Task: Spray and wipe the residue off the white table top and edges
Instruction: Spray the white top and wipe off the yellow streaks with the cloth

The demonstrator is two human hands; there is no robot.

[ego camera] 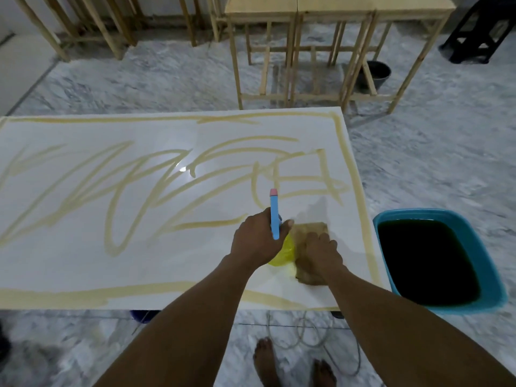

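Although one small patch near the right end looks clean, the table [83, 269] is mostly dirty: residue [117, 208] crosses nearly all the top and follows the edges, so I judge the work as hardly begun. Wooden frames [307, 65] stand behind, well apart. A basin [497, 297] of dark liquid sits just beside the right edge and could be bumped. The left hand [257, 238] grips the bottle [275, 216]; the right hand [321, 252] presses flat on the cloth [310, 230].
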